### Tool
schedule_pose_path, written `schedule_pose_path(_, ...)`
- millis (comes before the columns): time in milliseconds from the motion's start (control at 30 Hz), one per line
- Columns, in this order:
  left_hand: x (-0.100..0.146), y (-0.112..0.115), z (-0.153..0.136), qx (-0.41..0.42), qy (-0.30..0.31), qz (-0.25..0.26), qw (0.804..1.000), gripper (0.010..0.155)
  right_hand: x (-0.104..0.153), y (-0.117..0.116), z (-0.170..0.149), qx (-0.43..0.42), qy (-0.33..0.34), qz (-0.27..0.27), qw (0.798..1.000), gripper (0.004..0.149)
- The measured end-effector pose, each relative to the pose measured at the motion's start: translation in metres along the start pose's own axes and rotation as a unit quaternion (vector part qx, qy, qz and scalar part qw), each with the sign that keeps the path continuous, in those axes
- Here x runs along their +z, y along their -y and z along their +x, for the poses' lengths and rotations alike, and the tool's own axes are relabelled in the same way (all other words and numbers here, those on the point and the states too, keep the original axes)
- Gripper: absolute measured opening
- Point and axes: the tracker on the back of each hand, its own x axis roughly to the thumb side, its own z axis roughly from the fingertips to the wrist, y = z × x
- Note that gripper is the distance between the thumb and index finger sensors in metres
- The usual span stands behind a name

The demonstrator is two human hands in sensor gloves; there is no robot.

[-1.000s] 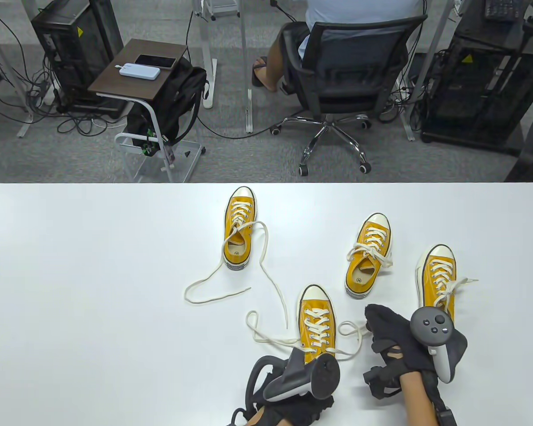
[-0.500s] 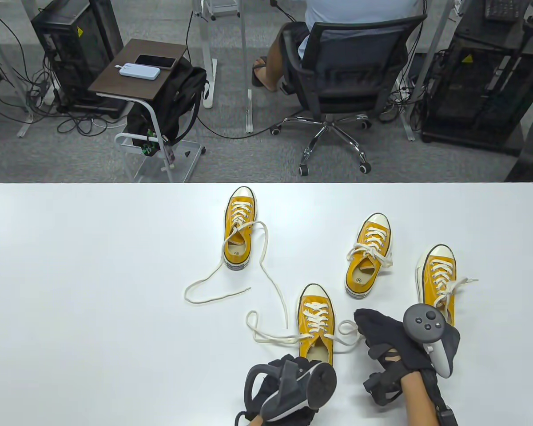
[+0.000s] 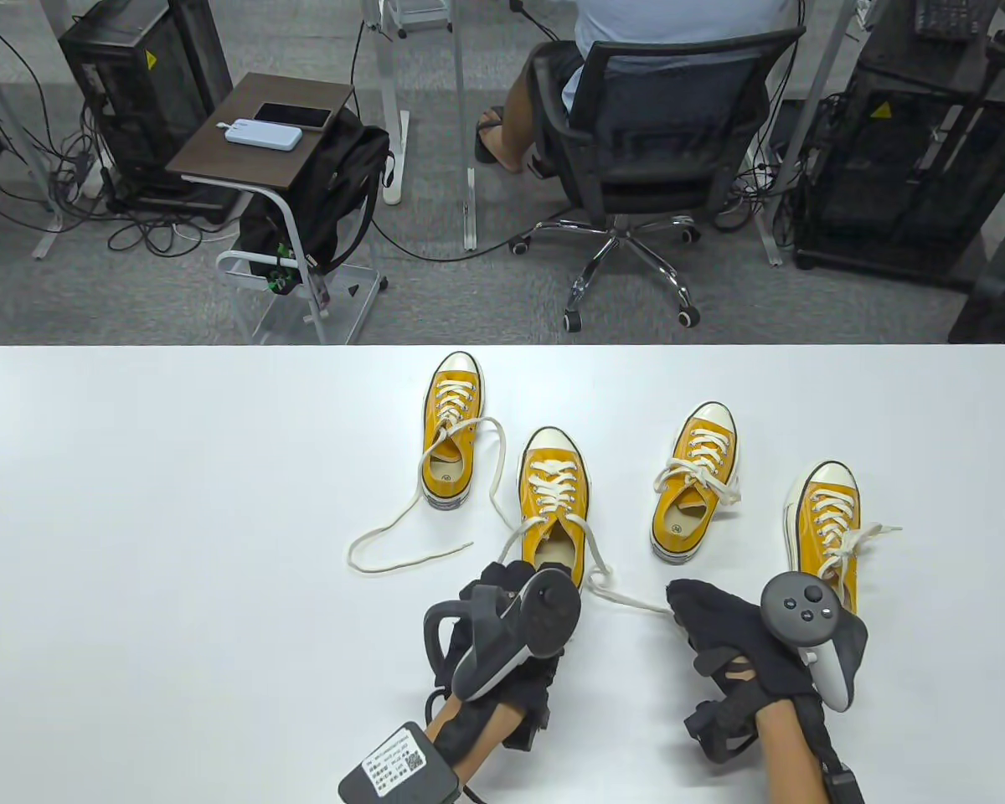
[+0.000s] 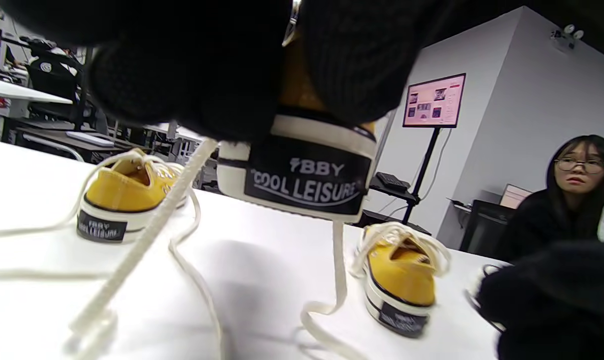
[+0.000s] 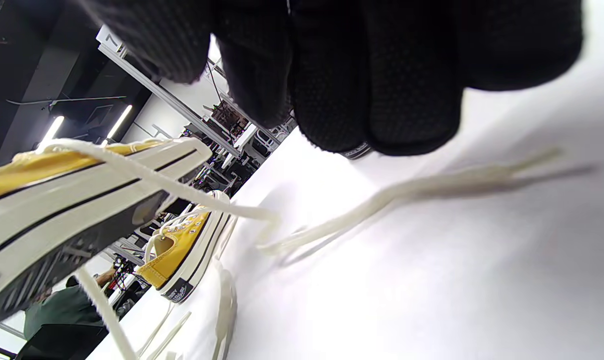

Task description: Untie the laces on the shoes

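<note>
Four yellow canvas shoes are on the white table (image 3: 176, 502). My left hand (image 3: 511, 579) grips the heel (image 4: 306, 175) of the middle shoe (image 3: 553, 486) and holds it lifted; its sole (image 5: 57, 240) is off the table. Its loose laces trail down, and one end (image 3: 636, 601) lies beside my right hand (image 3: 685, 605), whose fingers (image 5: 381, 75) hover just above that lace (image 5: 406, 192). The back-left shoe (image 3: 450, 419) has long loose laces spread out. The shoe (image 3: 695, 469) right of centre has a tied bow. The far-right shoe (image 3: 825, 511) is laced, its heel hidden by my tracker.
Beyond the table's far edge are an office chair (image 3: 662, 126) with a seated person, a small side table (image 3: 260, 134) carrying a phone, and computer racks. Another person (image 4: 576, 200) sits off to the right. The left half of the table is bare.
My left hand has taken the middle shoe by the heel and carried it away from the front edge and leftward, between the two back shoes, dragging its laces. The right hand has barely moved.
</note>
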Motion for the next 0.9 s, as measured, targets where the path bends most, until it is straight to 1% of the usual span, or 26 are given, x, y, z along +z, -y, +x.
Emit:
schedule_pose_path(33,-0.008,-0.001,0.001,-0.005,0.0,0.007,1.0,0.041,0.0,0.0,0.0,0.0,0.0,0.001,1.0,0.051)
schedule_pose_path(167,-0.035,-0.003,0.0,-0.02,-0.02,0.01,1.0,0.041,-0.001,-0.002,0.001,-0.001,0.002,0.004,1.0,0.051)
schedule_pose_path(233,-0.052,-0.002,0.0,-0.022,-0.034,0.013,0.999,0.041,-0.002,-0.002,0.002,0.001,0.003,0.006,1.0,0.051)
schedule_pose_path(333,-0.07,0.001,0.002,-0.017,-0.044,0.017,0.999,0.041,-0.002,-0.003,0.002,0.001,0.004,0.006,1.0,0.051)
schedule_pose_path(400,-0.081,0.002,0.003,-0.032,-0.051,0.017,0.998,0.041,-0.003,-0.003,0.003,0.001,0.005,0.008,1.0,0.051)
schedule_pose_path(533,-0.103,0.005,0.004,-0.033,-0.067,0.015,0.997,0.041,-0.005,-0.005,0.005,0.002,0.007,0.011,1.0,0.051)
schedule_pose_path(667,-0.12,0.013,0.003,-0.043,-0.082,0.009,0.996,0.041,-0.005,-0.006,0.005,0.003,0.008,0.013,1.0,0.051)
schedule_pose_path(733,-0.13,0.022,0.0,-0.046,-0.09,0.009,0.995,0.041,-0.005,-0.006,0.005,0.003,0.008,0.013,1.0,0.051)
schedule_pose_path(900,-0.146,0.042,-0.012,-0.046,-0.108,0.009,0.993,0.041,-0.006,-0.006,0.005,0.005,0.009,0.013,1.0,0.051)
